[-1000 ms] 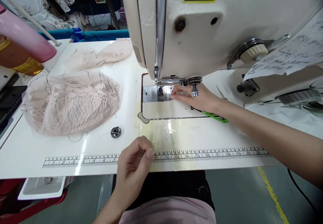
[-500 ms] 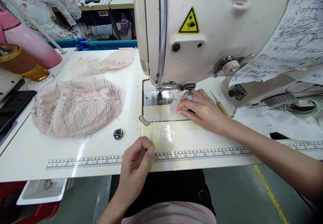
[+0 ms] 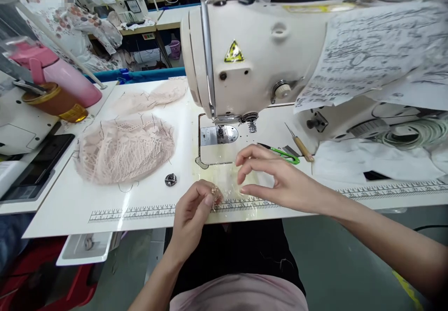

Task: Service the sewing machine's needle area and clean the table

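A small glinting piece (image 3: 217, 194), too unclear to name, is pinched between the bent fingers of the left hand (image 3: 192, 214), by the ruler (image 3: 131, 212) along the table's (image 3: 47, 218) front edge. The right hand (image 3: 280, 184) has its fingers released and parted near the green scissors (image 3: 291, 158), in front of the sewing machine (image 3: 261, 68).
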`<state>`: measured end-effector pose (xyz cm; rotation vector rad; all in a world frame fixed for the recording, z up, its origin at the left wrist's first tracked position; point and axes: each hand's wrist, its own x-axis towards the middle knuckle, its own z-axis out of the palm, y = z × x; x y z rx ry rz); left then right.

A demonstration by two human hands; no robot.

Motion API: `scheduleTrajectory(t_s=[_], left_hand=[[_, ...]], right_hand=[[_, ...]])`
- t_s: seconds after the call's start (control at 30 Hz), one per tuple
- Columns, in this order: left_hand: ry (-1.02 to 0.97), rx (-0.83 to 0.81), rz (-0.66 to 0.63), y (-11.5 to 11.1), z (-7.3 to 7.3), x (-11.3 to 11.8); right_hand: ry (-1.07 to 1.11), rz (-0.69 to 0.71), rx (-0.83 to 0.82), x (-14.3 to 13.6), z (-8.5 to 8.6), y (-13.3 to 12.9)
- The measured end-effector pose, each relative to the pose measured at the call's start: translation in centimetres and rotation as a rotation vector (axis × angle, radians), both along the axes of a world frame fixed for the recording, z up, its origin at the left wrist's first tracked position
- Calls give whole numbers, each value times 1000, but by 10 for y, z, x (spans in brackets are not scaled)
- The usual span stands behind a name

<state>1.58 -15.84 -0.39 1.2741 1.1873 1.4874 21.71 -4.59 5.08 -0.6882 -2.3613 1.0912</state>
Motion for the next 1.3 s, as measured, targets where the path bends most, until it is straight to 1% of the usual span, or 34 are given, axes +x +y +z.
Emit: scheduleTrajectory(t_s=[0.1,0.23,0.3,0.37,0.4,0.43,0.47,0.53,0.57,0.6,0.63,0.67,0.77,0.83,0.87,0.9,0.97,1.0,1.03,1.07,1.1,1.13,1.17,1.2,1.3], left_hand=[[29,37,-22,-4,4,2],[45,41,-27,-9,6,5],[7,24,-17,-11,5,6],[-112,-11,-10,-12,5,6],[-201,-43,-10,-12,5,7],[-300,-82,-17,-11,6,8],[-399,-122,-27,-11,7,10],[-565,-198,-67,-11,10,15],[-625,-235,-96,-11,11,19],[-670,-271,-125,-11,12,23],[-704,-309,-158,-11,13,28],[-729,-349,-188,-12,14,33],[-764,-442,-274,-13,17,44],[-738,-472,-323,-11,20,49],[-690,-479,-349,-9,22,51],[-605,-480,-378,-6,24,52],[-313,-462,-420,-1,28,55],[-130,-428,-413,0,30,57],[38,-374,-367,1,31,59],[164,-298,-301,1,33,62],[235,-217,-230,1,35,65],[254,-142,-167,-1,36,69],[241,-91,-133,-2,38,73],[217,-67,-137,-4,39,76],[170,-120,-260,-5,42,88]], right_hand=[[61,-57,-29,-7,-4,-5],[82,-83,-123,-5,-1,-13],[124,-101,-171,2,1,-17],[212,-127,-162,12,3,-22],[257,-145,-112,18,3,-26],[291,-162,-20,23,3,-29],[312,-171,113,27,3,-33],[321,-160,435,32,1,-40],[323,-150,578,33,0,-43],[327,-142,687,33,-2,-46],[331,-139,757,32,-3,-47],[332,-136,790,32,-3,-49],[301,-118,785,32,-1,-49],[233,-139,752,37,5,-46],[189,-160,726,41,10,-45],[154,-182,699,46,15,-45],[105,-205,648,57,26,-47],[68,-215,617,63,31,-49],[29,-224,590,68,36,-52],[-13,-231,568,74,39,-56],[-53,-238,553,79,42,-61],[-86,-243,546,84,42,-65],[-112,-247,544,88,42,-69],[-130,-255,545,92,40,-73],[-158,-316,574,101,31,-82]])
